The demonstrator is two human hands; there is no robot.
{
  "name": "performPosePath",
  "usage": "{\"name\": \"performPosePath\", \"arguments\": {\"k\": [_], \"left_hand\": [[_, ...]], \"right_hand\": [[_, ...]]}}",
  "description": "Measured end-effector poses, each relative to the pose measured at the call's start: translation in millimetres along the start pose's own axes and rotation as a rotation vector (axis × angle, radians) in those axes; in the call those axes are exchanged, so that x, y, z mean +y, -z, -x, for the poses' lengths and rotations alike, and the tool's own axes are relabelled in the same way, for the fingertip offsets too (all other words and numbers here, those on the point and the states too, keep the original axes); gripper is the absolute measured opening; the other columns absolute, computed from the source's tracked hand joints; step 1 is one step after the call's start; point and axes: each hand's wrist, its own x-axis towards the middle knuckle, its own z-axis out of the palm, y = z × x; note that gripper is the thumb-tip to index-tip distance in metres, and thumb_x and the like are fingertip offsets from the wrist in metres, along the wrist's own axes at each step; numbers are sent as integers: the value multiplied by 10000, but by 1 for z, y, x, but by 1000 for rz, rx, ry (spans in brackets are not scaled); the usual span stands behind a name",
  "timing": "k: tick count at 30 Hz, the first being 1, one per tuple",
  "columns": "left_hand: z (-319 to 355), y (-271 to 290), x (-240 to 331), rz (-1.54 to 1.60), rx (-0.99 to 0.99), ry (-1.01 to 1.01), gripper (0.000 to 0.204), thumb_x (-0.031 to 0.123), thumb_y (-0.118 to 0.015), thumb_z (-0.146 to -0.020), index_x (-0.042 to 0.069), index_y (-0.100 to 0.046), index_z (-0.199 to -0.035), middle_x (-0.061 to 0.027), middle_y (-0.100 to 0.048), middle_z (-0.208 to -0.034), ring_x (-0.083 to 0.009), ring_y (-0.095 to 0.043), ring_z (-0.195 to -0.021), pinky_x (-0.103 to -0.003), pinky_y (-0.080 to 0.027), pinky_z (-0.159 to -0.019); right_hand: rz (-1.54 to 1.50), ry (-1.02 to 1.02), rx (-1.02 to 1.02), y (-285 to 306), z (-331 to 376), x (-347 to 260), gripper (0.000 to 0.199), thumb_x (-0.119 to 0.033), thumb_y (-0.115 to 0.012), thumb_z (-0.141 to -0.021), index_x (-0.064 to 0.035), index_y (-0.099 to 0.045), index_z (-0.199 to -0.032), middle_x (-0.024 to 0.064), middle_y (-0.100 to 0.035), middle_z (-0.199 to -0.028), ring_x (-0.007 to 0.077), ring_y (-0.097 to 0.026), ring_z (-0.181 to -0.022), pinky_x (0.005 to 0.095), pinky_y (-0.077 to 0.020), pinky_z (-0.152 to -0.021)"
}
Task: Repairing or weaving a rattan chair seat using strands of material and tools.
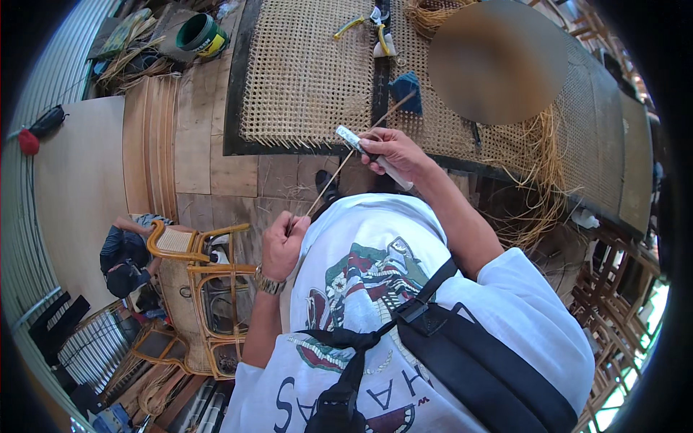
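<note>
Gripping a thin rattan strip [346, 160] near its lower end, left hand [283, 244] closed around it, wristwatch [268, 283] on that wrist. Pinching a small knife [364, 148] in the right hand [393, 155], fingers wrapped shut on the handle, blade laid against the strip's upper stretch (exact contact too small to tell). Running diagonally between both hands, in front of the white shirt, just below the woven cane panel [303, 79]. Off to the left: rattan chair [195, 289], another person [124, 258] crouched beside it. Green bucket [198, 32] far up top.
</note>
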Motion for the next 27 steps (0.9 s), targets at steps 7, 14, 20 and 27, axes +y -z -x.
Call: {"name": "performPosePath", "arguments": {"k": [7, 14, 20, 27], "left_hand": [[43, 25, -11, -51, 13, -1, 269, 188, -672, -930, 12, -527, -786, -47, -494, -640, -84, -424, -623, -294, -393, -548], [74, 43, -29, -1, -4, -21, 313, 172, -679, -933, 22, -480, -744, -5, -434, -613, -84, -361, -599, -287, -336, -516], [89, 86, -59, 95, 70, 138, 246, 157, -662, -940, 38, -521, -778, 33, -490, -701, -56, -406, -645, -246, -350, -565], [30, 70, -64, 1187, 264, 174, 172, 268, -572, -1009, 104, -591, -958, 12, -561, -709, -34, -364, -437, -220, -268, -373]], "right_hand": [[49, 20, 32, 8, 13, -18, 251, -138, -656, -939, 8, -620, -1140, 73, -638, -770, 110, -584, -577, 230, -446, -478], [94, 30, 20, 15, 23, -35, 276, -160, -670, -933, 3, -605, -1146, 70, -641, -776, 119, -596, -587, 224, -461, -479], [-191, 545, 449, 145, 55, -106, 147, -199, -605, -971, -64, -582, -1023, 5, -602, -744, 90, -571, -589, 234, -488, -568], [-16, 494, 273, 62, 47, -87, 271, -207, -647, -847, -42, -643, -1063, 23, -666, -886, 102, -580, -615, 262, -476, -527]]}}
